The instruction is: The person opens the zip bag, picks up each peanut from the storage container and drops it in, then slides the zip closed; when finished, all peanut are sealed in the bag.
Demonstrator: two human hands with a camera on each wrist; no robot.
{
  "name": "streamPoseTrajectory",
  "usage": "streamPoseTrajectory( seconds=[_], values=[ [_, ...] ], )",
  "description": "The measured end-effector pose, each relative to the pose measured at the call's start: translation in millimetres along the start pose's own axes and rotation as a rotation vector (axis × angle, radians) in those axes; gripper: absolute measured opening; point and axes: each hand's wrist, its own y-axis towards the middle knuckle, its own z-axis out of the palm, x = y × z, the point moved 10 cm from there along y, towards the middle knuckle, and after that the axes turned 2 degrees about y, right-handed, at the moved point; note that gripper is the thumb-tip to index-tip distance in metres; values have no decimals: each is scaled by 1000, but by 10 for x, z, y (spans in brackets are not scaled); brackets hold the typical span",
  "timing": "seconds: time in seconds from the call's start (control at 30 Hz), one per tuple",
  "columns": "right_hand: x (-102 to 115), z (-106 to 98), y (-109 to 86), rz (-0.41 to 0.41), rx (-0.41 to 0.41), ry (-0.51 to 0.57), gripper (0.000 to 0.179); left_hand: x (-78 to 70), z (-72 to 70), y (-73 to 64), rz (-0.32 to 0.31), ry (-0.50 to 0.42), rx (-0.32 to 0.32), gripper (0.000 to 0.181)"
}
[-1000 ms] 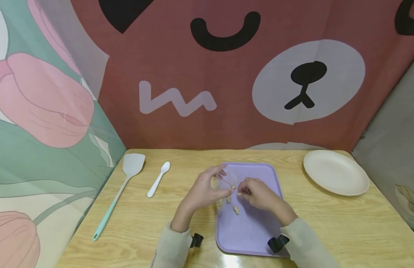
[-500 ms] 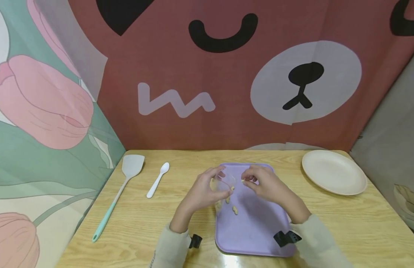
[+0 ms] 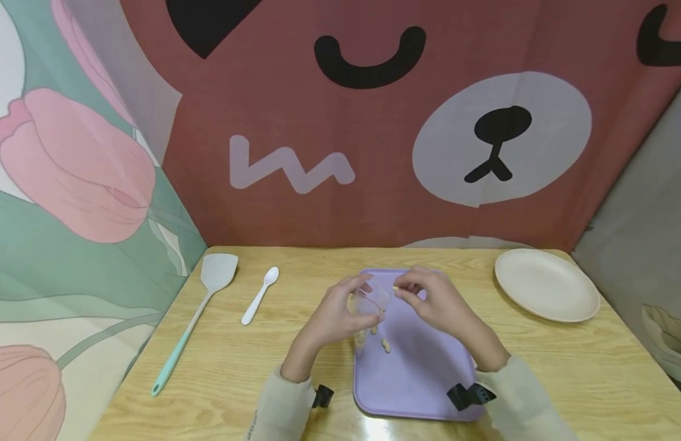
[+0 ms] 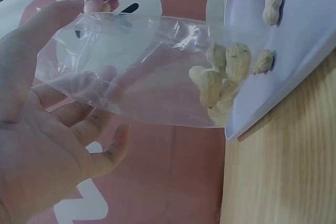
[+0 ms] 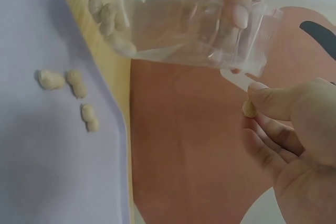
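While the left hand (image 3: 339, 310) holds the clear bag (image 4: 157, 72) by its mouth at the head view's centre, thumb and fingers spread on opposite sides, the right hand (image 5: 312, 132) pinches one peanut (image 5: 249, 109) near the opening. The left wrist view shows bagged peanuts (image 4: 210, 85) right of centre; the right wrist view catches three loose peanuts (image 5: 76, 84) on the tray (image 5: 47, 177) at mid-left, the left wrist view only two, upper right.

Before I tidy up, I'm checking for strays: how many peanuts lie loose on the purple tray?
3: in the right wrist view, one peanut lies close beside another, with a third below them in the picture. The left hand may hide more.
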Motion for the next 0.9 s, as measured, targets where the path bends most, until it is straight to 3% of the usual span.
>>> streamPoseTrajectory(
  seconds=[0.53,0.9],
  values=[
    [269,-68,91,-37,-60,57,13,-43,30,0,13,-34,11,65],
    [432,65,139,-76,5,48,15,-104,25,-1,70,-36,4,59]
  ],
)
